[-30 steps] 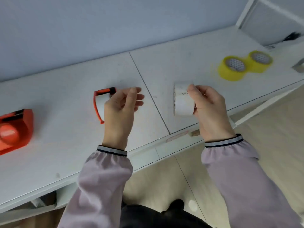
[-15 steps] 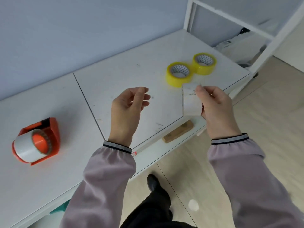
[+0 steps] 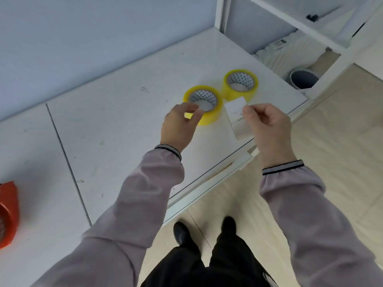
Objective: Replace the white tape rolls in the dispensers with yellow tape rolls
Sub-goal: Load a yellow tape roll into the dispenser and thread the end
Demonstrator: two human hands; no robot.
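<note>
Mostly the white table [image 3: 116, 129] filled the room before the person, its top scuffed with small dark marks and split by a seam running down its left part. Beyond its far right corner rose a white metal frame [image 3: 219, 15], and past that a grey round bin [image 3: 302, 79] stood on the pale wood floor [image 3: 331, 141]. At the far left edge of the table a red dispenser [image 3: 8, 212] lay only partly in sight, well apart from both hands; whether it held a roll I could not tell.

Two yellow rolls lay flat near the table's right end, just beside each other, perhaps touching. The nearer yellow tape roll [image 3: 207, 112] had the left hand [image 3: 178, 125] over its near-left rim, thumb and fingers curved and partly spread around the edge, covering part of it; whether they pressed on it was not clear. The farther yellow tape roll [image 3: 240, 83] stood free, its lower edge partly hidden by what the other hand held.

The right hand [image 3: 267, 125] hovered above the table's front edge, thumb and fingers pinched on the white tape roll [image 3: 237, 119], held on edge in the air and tilted, right of the nearer yellow roll.

Black shoes [image 3: 182, 233] showed on the floor below.
</note>
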